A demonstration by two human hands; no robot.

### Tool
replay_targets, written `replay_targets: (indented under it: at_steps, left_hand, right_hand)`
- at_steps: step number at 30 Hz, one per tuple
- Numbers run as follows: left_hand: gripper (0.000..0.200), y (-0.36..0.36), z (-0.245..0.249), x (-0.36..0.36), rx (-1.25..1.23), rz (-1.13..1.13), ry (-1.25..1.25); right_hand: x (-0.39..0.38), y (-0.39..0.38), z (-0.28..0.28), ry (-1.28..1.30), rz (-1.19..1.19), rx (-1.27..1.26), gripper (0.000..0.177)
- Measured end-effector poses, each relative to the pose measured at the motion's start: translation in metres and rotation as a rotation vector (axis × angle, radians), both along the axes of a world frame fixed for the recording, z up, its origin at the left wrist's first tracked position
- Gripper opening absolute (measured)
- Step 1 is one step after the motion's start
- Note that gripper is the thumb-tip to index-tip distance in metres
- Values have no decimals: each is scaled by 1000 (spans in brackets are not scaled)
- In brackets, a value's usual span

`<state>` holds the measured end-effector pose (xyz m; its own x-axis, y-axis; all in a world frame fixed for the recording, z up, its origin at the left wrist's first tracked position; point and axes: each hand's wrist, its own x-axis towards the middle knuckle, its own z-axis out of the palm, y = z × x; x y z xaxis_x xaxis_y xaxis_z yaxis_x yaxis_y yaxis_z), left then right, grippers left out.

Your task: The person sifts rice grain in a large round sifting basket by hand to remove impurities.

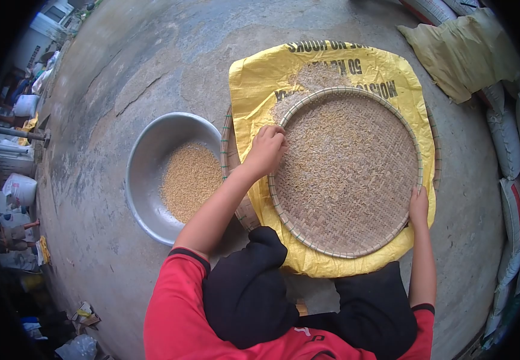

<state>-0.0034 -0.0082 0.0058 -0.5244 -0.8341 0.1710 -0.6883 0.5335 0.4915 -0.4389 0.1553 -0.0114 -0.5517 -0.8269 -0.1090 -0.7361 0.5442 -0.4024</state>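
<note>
A round woven tray (356, 222) with grain scattered over its upper and left part lies above a yellow sack (254, 84). My left hand (267, 147) is at the tray's left rim, its fingers curled over the edge beside the grain; whether they pinch any grain is hidden. On the right, my right hand (418, 205) grips the lower right rim, the thumb on top. Left of the tray stands a metal basin (146, 174) with a heap of golden grain (191, 180) in it. More grain or husk (320, 77) lies on the sack beyond the tray.
Another woven rim (226, 144) shows beneath the yellow sack. Filled sacks (504, 141) line the right side, with a yellowish sack (461, 54) over some. At the far left are a white bucket (21, 189), a metal pole (17, 132) and mixed clutter on the concrete floor (98, 240).
</note>
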Motion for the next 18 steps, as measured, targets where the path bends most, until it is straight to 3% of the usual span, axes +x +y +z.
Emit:
replay_targets:
  at_steps: [3, 6, 8, 10, 12, 16, 18]
  left_hand:
    - [10, 3, 16, 11, -88, 18, 16]
    - [10, 1, 49, 44, -114, 417, -485]
    - [16, 4, 86, 67, 47, 685, -821]
    - [18, 0, 100, 85, 123, 779, -855]
    - [23, 3, 122, 83, 128, 772, -813]
    - [28, 1, 86, 40, 10, 193, -204]
    - [26, 1, 48, 18, -35, -7, -54]
  right_hand:
    - [-3, 2, -3, -6, 9, -15, 30]
    - [0, 1, 2, -22, 1, -7, 31]
    - [-5, 2, -2, -39, 12, -6, 32]
    - [-6, 2, -3, -55, 22, -8, 32]
    - [-4, 2, -1, -60, 15, -13, 33]
    - [-1, 1, 0, -48, 31, -18, 34]
    - [0, 0, 2, -46, -3, 10, 34]
